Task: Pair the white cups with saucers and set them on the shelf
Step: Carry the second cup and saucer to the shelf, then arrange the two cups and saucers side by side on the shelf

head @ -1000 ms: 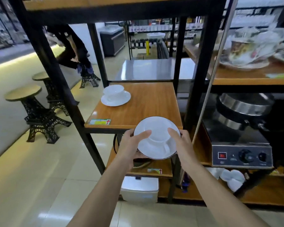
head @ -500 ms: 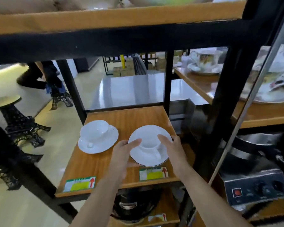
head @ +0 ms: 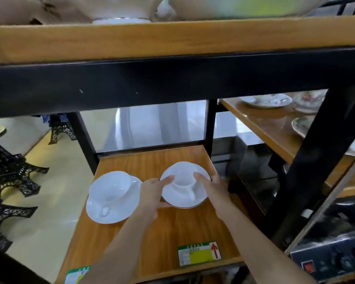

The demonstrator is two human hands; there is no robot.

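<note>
A white cup [head: 181, 182] sits on a dark-rimmed white saucer [head: 178, 198], low over the right part of the wooden shelf [head: 152, 238]. My left hand [head: 152, 193] grips the saucer's left edge with the thumb on top. My right hand [head: 212, 186] grips its right edge the same way. I cannot tell whether the saucer touches the board. To the left, a second white cup [head: 111, 186] stands on its own saucer [head: 119, 212], close beside my left hand.
A black beam [head: 172, 78] and upper shelf hang just above. Black posts [head: 210, 124] stand behind and to the right [head: 316, 152]. A neighbouring shelf at right holds patterned crockery [head: 268, 100]. A metal appliance [head: 334, 257] sits lower right. Price labels [head: 199, 253] mark the front edge.
Both hands have carried the cup and saucer from in front of the shelf edge inward, to the right of the first pair. The camera has dropped closer under the upper shelf.
</note>
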